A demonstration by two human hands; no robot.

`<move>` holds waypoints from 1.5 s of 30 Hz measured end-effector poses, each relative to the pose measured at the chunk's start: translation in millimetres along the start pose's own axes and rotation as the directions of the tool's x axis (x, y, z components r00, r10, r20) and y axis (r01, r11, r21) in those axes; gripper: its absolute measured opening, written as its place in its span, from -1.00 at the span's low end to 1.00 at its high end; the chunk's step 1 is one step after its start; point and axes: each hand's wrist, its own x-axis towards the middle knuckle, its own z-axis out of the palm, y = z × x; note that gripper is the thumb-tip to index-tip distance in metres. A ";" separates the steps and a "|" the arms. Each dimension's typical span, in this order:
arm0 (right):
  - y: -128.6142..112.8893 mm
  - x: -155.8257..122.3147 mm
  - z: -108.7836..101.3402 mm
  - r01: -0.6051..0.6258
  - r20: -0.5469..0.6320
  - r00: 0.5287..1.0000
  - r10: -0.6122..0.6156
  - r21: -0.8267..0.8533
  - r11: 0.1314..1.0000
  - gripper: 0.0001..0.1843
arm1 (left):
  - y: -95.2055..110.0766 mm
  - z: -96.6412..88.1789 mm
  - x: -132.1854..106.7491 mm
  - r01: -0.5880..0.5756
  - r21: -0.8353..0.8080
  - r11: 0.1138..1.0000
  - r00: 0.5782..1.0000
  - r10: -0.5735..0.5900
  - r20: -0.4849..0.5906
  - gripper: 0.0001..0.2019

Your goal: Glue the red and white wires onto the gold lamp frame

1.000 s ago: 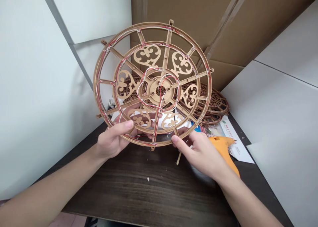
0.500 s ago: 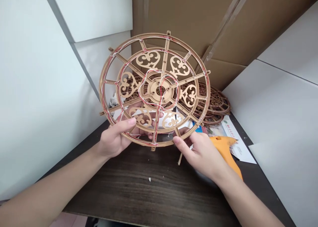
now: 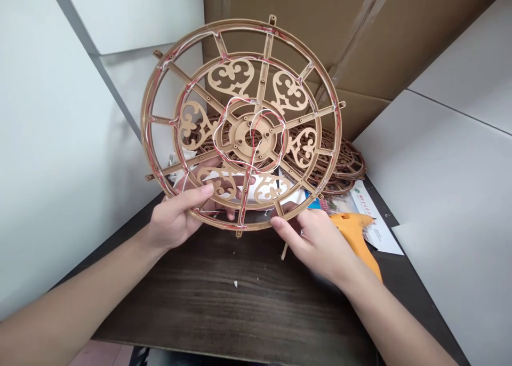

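Observation:
A round tan frame [image 3: 262, 83] with spokes and scrollwork is held up off the table, tilted toward me. Red and white wires run along its rings and loop around the hub. My left hand [image 3: 176, 211] grips its lower left rim, thumb in front and fingers behind. At the lower right rim, my right hand [image 3: 316, 238] pinches the frame between thumb and fingers. A thin pale stick [image 3: 284, 252] shows just below that hand; I cannot tell whether it is touched.
An orange glue gun [image 3: 356, 230] lies beyond my right wrist. Similar brown frames [image 3: 348, 160] are stacked at the back on printed paper [image 3: 382, 232]. White panels flank the dark table [image 3: 224, 318], with brown cardboard [image 3: 296, 8] behind. Small white scraps dot the tabletop.
The frame has come up and closer, and appears larger and more upright. Both hands keep their hold on its rim. The view has shifted slightly.

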 end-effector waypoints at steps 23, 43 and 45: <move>1.0 -1.2 0.4 -0.005 -0.167 0.980 0.105 0.509 0.861 -0.60 | -25.9 -10.1 -1.4 0.020 0.201 0.979 0.984 -0.056 0.172 -0.77; 5.6 0.3 -3.9 0.209 -0.300 0.938 0.173 0.889 0.408 -0.85 | -12.7 -6.0 -0.1 0.206 -0.325 0.923 0.973 -0.159 0.165 -0.58; 6.8 1.2 -5.6 0.250 -0.360 0.900 0.246 0.888 0.386 -0.77 | -12.3 -4.8 0.9 0.184 -0.337 0.923 0.982 -0.156 0.111 -0.59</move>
